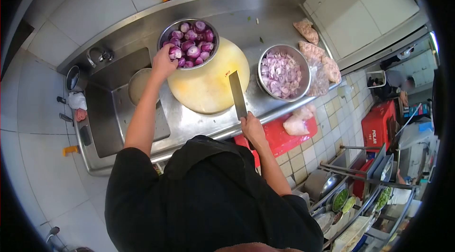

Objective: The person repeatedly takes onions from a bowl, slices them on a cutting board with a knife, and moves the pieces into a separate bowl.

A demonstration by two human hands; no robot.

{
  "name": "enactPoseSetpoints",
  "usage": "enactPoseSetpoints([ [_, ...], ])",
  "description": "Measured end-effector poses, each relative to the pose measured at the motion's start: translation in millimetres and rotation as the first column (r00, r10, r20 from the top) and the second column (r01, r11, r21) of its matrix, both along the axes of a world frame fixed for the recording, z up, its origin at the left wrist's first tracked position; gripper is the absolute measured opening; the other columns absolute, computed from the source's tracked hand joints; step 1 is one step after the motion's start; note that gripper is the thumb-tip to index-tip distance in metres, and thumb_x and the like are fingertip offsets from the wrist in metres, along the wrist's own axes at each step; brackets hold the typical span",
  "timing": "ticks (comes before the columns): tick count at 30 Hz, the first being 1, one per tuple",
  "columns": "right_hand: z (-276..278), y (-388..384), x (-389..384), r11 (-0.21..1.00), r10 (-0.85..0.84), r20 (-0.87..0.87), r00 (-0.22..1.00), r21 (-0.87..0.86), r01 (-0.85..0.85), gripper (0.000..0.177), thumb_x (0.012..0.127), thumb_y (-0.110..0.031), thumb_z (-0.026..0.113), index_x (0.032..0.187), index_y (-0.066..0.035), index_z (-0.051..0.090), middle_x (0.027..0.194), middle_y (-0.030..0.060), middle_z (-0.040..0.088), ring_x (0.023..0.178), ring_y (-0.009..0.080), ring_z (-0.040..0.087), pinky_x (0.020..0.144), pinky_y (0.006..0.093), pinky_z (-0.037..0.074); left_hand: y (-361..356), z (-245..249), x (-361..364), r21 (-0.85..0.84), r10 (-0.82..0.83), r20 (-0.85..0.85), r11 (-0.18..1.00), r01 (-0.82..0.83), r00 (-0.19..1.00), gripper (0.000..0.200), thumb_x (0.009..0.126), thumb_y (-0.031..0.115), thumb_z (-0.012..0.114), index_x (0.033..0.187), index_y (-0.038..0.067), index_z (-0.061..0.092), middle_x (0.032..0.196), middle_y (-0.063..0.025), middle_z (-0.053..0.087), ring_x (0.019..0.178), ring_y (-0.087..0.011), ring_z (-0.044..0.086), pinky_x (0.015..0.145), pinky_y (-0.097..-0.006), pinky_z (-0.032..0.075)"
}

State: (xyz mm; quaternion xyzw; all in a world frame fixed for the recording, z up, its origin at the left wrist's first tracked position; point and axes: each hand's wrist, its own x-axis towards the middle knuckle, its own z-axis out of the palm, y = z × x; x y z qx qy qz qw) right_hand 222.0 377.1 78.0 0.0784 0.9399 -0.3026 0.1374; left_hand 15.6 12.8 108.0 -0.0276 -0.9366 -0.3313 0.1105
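My left hand (165,62) reaches into the left edge of a metal bowl of peeled purple onions (193,52), its fingers closed on one onion (175,52). That bowl rests over the upper left part of a round, yellowish cutting board (208,81). In my right hand (252,129) is the handle of a cleaver (238,94), its broad blade pointing up and lying over the board's right edge. To the right of the board stands a metal bowl of sliced onions (283,73).
A steel sink (111,110) with a round pan (142,86) is at left. Bagged meat (320,58) lies along the counter's right end. Below the counter edge is a red cooler (284,136) with a bag on it. A co-worker (394,79) stands far right.
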Motion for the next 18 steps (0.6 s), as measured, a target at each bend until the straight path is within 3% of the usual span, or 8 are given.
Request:
enactPoseSetpoints([
  [1,0,0,-1,1.000,0.007,-0.013,1.000,0.003,-0.007,0.035,0.103,-0.027,0.057,0.108,0.007,0.059,0.096,0.0371,0.069,0.095,0.0557,0.067,0.085,0.0616,0.052,9,18,4,-0.300,0.033,-0.032,0.953,-0.041,0.999,0.055,0.083,0.021,0.078,0.134,0.008,0.060,0.123,-0.0113,0.070,0.115,-0.0333,0.066,0.103,-0.0442,0.049],
  [2,0,0,0,1.000,0.013,-0.026,1.000,0.007,-0.013,0.034,0.103,-0.027,0.057,0.108,0.006,0.059,0.094,0.0367,0.069,0.093,0.0558,0.067,0.085,0.0625,0.053,14,24,-2,-0.236,0.025,-0.056,0.971,-0.037,0.998,0.050,0.080,0.030,0.079,0.124,0.011,0.066,0.122,-0.0147,0.070,0.121,-0.0415,0.062,0.109,-0.0517,0.043],
  [5,-1,-1,3,1.000,0.005,-0.033,0.999,-0.003,-0.005,0.034,0.103,-0.028,0.057,0.108,0.006,0.059,0.093,0.0361,0.070,0.092,0.0558,0.068,0.085,0.0631,0.053,29,42,-44,-0.350,-0.054,0.120,0.932,0.093,0.991,0.040,0.083,0.029,0.075,0.118,0.011,0.072,0.125,-0.0149,0.071,0.123,-0.0383,0.063,0.109,-0.0507,0.043],
  [6,-1,-3,3,1.000,-0.002,-0.030,1.000,-0.010,0.002,0.034,0.103,-0.028,0.057,0.108,0.006,0.059,0.093,0.0360,0.070,0.093,0.0557,0.068,0.085,0.0629,0.053,30,17,-69,-0.448,-0.108,0.056,0.886,0.122,0.992,0.032,0.084,0.024,0.072,0.112,0.010,0.077,0.126,-0.0159,0.072,0.124,-0.0359,0.064,0.108,-0.0514,0.044],
  [9,8,-5,4,1.000,-0.013,-0.032,0.999,-0.029,0.012,0.034,0.103,-0.027,0.057,0.109,0.006,0.060,0.092,0.0358,0.070,0.092,0.0554,0.068,0.085,0.0625,0.053,50,18,-100,-0.698,-0.048,0.354,0.651,0.298,0.934,0.032,0.085,0.020,0.068,0.114,0.011,0.079,0.125,-0.0161,0.073,0.122,-0.0338,0.066,0.108,-0.0512,0.044],
  [13,2,-3,5,0.999,-0.024,-0.022,0.999,-0.024,0.024,0.034,0.102,-0.027,0.057,0.108,0.007,0.060,0.092,0.0361,0.070,0.092,0.0551,0.068,0.084,0.0622,0.054,46,17,-114,-0.673,-0.079,0.399,0.651,0.350,0.914,0.031,0.084,0.021,0.070,0.113,0.013,0.079,0.124,-0.0166,0.074,0.119,-0.0338,0.069,0.106,-0.0525,0.045],
  [17,-2,-6,6,0.998,-0.047,-0.033,0.998,-0.047,0.045,0.035,0.102,-0.027,0.057,0.107,0.008,0.060,0.092,0.0363,0.070,0.092,0.0553,0.068,0.084,0.0623,0.053,24,8,-116,-0.398,-0.150,0.316,0.875,0.274,0.937,0.043,0.081,0.026,0.074,0.121,0.010,0.077,0.125,-0.0192,0.074,0.121,-0.0337,0.069,0.112,-0.0494,0.042],
  [18,-3,-5,7,0.997,-0.048,-0.033,0.998,-0.054,0.047,0.036,0.103,-0.027,0.056,0.107,0.008,0.060,0.092,0.0364,0.070,0.092,0.0553,0.068,0.084,0.0623,0.053,18,12,-119,-0.320,-0.186,0.342,0.899,0.300,0.921,0.053,0.080,0.026,0.077,0.130,0.010,0.074,0.126,-0.0195,0.074,0.119,-0.0332,0.070,0.108,-0.0449,0.047],
])
